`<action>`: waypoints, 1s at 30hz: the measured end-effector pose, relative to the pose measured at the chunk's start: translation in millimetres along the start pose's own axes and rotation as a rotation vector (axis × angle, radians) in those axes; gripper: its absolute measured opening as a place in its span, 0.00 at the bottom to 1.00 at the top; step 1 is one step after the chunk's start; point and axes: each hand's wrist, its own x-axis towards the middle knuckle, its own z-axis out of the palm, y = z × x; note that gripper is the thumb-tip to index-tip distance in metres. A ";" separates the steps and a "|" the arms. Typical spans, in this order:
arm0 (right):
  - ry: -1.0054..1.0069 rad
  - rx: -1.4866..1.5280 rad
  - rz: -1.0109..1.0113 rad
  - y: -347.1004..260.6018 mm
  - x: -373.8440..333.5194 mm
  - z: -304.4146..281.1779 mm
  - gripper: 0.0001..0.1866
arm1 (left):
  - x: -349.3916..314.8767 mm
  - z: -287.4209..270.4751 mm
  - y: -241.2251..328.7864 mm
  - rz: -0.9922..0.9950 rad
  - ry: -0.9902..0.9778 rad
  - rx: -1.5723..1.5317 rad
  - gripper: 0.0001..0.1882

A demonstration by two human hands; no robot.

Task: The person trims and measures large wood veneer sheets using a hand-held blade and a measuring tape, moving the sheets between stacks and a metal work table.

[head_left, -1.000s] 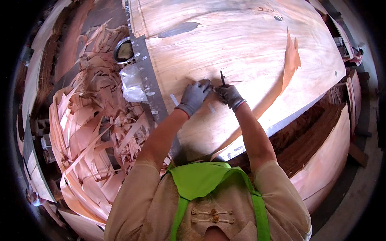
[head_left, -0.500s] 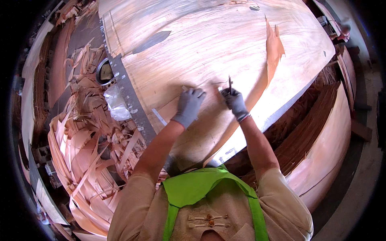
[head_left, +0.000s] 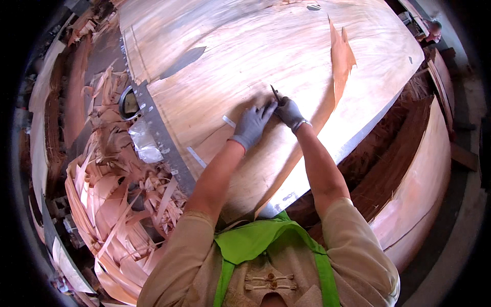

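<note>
A large sheet of pale wood veneer (head_left: 286, 56) covers the table in front of me. My left hand (head_left: 250, 125), in a grey glove, lies on it with fingers stretched towards the right hand. Closed around a slim dark knife (head_left: 275, 92) is my right hand (head_left: 289, 113), gloved too; the blade points away from me. The fingertips of both hands meet or nearly meet, and what lies under them is hidden. A short white tape strip (head_left: 229, 121) sticks to the veneer left of my left hand. Closer to me is another tape strip (head_left: 196, 157).
A narrow, torn brown veneer strip (head_left: 340, 61) lies right of my hands. On the left, a tape roll (head_left: 129, 103) and a clear plastic bag (head_left: 144, 142) sit by the dark table edge. Veneer scraps (head_left: 110, 204) heap at lower left; a veneer stack (head_left: 409, 204) stands at right.
My left hand has slid right and slightly up, uncovering a tape strip. The right hand has come left with the knife, so the hands are now together. The view has shifted slightly.
</note>
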 end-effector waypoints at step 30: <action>0.334 0.338 -0.206 30.1 -52.3 -212.3 0.10 | -32.0 -47.2 16.6 -0.297 0.415 -0.449 0.26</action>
